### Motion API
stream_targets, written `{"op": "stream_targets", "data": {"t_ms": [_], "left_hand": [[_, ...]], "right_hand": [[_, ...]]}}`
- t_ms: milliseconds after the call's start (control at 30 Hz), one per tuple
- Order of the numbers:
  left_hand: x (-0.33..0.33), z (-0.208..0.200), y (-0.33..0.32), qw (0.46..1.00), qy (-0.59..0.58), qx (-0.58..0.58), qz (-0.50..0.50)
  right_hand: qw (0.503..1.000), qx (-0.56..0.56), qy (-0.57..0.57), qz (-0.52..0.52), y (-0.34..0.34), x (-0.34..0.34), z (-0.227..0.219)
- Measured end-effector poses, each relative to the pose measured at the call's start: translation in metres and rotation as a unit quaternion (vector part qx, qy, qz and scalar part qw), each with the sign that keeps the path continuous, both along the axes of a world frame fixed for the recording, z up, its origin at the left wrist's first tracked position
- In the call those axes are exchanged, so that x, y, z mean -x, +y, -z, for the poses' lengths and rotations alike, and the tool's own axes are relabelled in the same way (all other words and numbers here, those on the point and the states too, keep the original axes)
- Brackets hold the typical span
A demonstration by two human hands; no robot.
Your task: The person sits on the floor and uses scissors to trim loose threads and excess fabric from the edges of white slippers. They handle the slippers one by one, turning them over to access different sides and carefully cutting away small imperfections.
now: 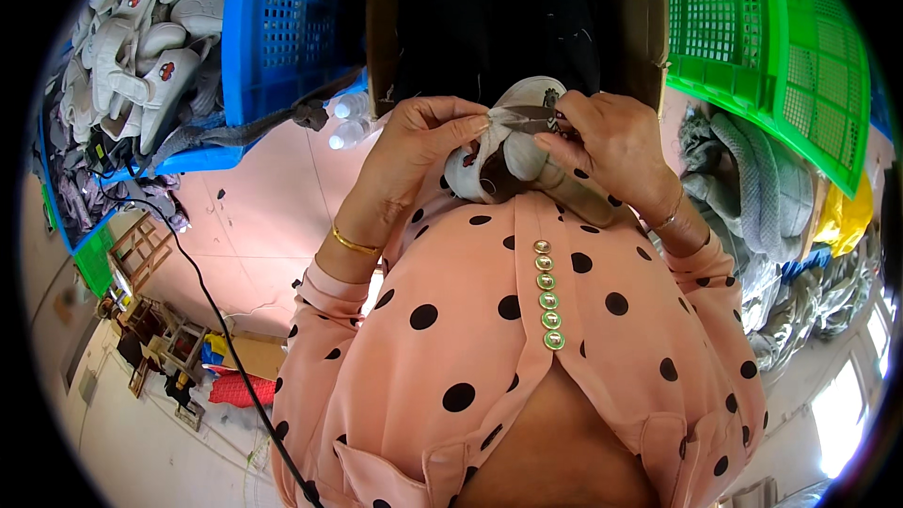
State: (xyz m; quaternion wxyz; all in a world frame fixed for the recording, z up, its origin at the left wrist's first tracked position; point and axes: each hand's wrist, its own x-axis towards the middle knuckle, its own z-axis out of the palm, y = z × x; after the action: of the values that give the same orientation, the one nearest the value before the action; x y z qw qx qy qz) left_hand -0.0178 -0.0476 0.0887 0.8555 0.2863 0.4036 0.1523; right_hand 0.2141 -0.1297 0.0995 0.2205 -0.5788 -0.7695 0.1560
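Observation:
Held close to my front is a small white shoe upper with a coloured patch on its side. My left hand is closed, thumb and forefinger pinching a pale edge of the upper. On the other side my right hand is closed around what looks like a pair of thread snips, its grey pointed blades lying across the upper close to my left fingertips. The snips' handle is mostly hidden by my fingers. A beige rounded piece sticks out below my right hand; its kind is unclear.
A blue crate stands at the left beside a heap of white shoe uppers. At the right is a green crate, with grey cloth pieces below. Plastic bottles stand near my left wrist. A black cable hangs at the left.

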Motion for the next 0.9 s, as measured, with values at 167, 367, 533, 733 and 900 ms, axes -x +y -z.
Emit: {"op": "stream_targets", "data": {"t_ms": [167,367,533,733,900], "left_hand": [[-0.0019,0.0008,-0.0021,1.000,-0.004,0.012,-0.018],[-0.0020,0.0031,-0.0032,1.000,-0.003,0.005,-0.015],[-0.0018,0.0075,-0.0045,0.999,-0.010,0.025,-0.020],[-0.0034,0.0068,-0.0061,0.999,-0.001,0.039,-0.035],[-0.0029,0.0068,-0.0065,1.000,0.000,0.016,-0.016]], "right_hand": [[1.000,-0.009,-0.016,-0.002,0.0019,0.0011,0.0002],[0.999,-0.009,-0.033,-0.013,0.0025,0.0005,-0.0002],[0.998,0.007,-0.055,-0.013,0.0023,0.0008,-0.0008],[0.996,-0.009,-0.092,-0.012,0.0030,0.0031,-0.0049],[0.996,0.079,0.002,0.029,0.0015,0.0019,0.0032]]}}
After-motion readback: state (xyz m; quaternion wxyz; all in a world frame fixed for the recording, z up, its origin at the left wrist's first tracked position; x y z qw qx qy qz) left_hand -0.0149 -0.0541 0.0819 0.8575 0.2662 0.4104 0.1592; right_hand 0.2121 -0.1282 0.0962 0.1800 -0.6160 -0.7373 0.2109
